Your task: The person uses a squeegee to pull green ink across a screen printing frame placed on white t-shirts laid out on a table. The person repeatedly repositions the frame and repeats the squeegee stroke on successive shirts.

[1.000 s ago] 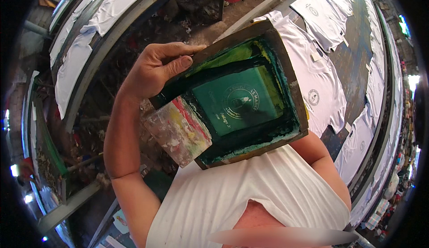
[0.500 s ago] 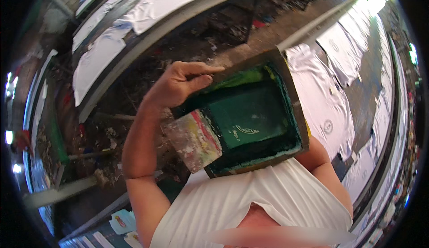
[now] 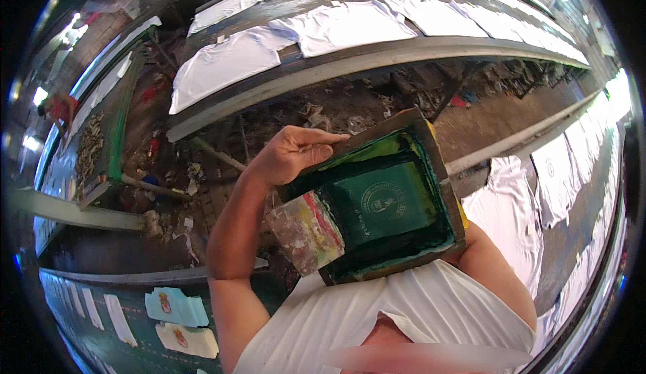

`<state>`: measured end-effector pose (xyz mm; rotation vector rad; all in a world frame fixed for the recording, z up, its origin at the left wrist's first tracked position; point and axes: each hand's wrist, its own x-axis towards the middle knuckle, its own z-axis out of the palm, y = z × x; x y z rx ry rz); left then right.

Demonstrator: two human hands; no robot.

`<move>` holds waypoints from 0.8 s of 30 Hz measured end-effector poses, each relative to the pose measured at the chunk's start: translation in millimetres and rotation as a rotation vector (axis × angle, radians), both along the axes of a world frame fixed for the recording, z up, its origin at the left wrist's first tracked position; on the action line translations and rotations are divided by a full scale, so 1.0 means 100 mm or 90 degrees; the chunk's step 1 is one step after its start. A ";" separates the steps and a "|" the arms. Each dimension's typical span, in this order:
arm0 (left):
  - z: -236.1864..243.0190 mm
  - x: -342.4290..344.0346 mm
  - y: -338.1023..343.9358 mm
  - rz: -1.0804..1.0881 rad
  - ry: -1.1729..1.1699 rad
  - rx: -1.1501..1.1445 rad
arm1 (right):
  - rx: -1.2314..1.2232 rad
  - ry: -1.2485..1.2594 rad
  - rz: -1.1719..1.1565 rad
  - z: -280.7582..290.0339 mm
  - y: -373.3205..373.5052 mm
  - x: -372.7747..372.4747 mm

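Observation:
A screen-printing frame [image 3: 436, 172] is held tilted in front of my chest, its wooden rim stained and its mesh green with a pale round emblem. My left hand [image 3: 296, 153] grips the upper left rim, thumb on the inner side and index finger stretched along the edge. In the frame's left corner leans a paint-smeared flat square piece [image 3: 306, 232], probably a squeegee, overhanging the rim. Dark green ink coats the frame's inner border. My right arm [image 3: 488, 259] runs behind the frame's right side, and the hand there is hidden.
White T-shirts [image 3: 353, 27] lie along a long table [image 3: 404, 47] ahead. More shirts [image 3: 508, 206] cover the table at right, some printed. Folded light-blue cloth [image 3: 176, 307] lies on a green table at lower left. Another person [image 3: 62, 108] stands far left. Scraps litter the floor [image 3: 222, 192].
My view has swung, so the far table and lower-left table show more. The frame sits slightly lower in view, and its round emblem shows more fully. My left grip is unchanged.

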<state>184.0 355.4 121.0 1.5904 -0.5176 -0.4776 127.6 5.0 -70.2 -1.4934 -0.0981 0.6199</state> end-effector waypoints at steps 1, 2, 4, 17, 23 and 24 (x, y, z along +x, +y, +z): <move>-0.03 -0.04 0.04 0.030 -0.015 0.004 | 0.007 0.001 0.029 -0.03 0.06 0.10; -0.07 -0.08 0.06 0.054 -0.042 -0.009 | 0.010 -0.007 0.060 -0.06 0.10 0.24; -0.15 -0.17 0.12 0.102 -0.084 -0.007 | 0.019 -0.006 0.127 -0.12 0.22 0.44; -0.39 -0.27 0.97 0.441 -0.065 -0.029 | 0.053 -0.154 0.699 0.54 0.87 2.67; -0.41 -0.06 1.09 0.619 -0.004 -0.004 | 0.175 -0.143 0.255 1.58 1.51 4.82; -0.50 -0.12 0.97 0.645 0.012 -0.007 | 0.227 -0.171 0.207 1.73 1.62 5.19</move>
